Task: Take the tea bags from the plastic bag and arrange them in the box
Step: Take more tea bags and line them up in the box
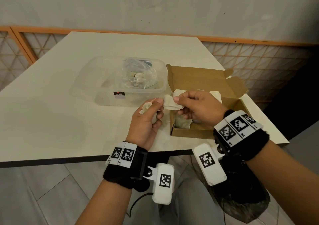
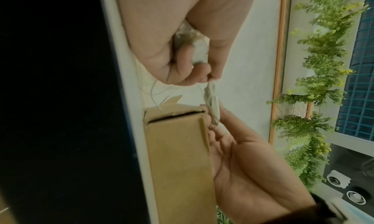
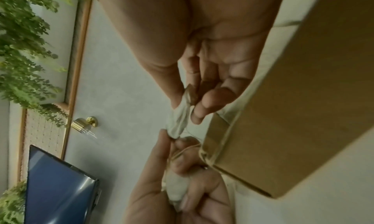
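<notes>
A white tea bag (image 1: 172, 104) is stretched between both hands just left of the open cardboard box (image 1: 205, 79). My right hand (image 1: 178, 104) pinches its right end, thumb on top. My left hand (image 1: 158, 109) pinches its other end and also grips a small bunch of tea bags (image 1: 146, 108) in the palm. In the left wrist view the shared tea bag (image 2: 211, 99) hangs edge-on between my left hand (image 2: 210, 78) and right hand (image 2: 212, 117). Several tea bags (image 1: 183, 123) lie inside the box. The crumpled plastic bag (image 1: 138, 76) sits in a clear tub.
The clear plastic tub (image 1: 160, 88) stands left of the box, almost touching it. The box's lid flaps (image 1: 238, 86) stand open toward the back right. The white table's front edge (image 1: 69, 158) runs just below my wrists. An orange-framed lattice wall (image 1: 259, 64) lies behind.
</notes>
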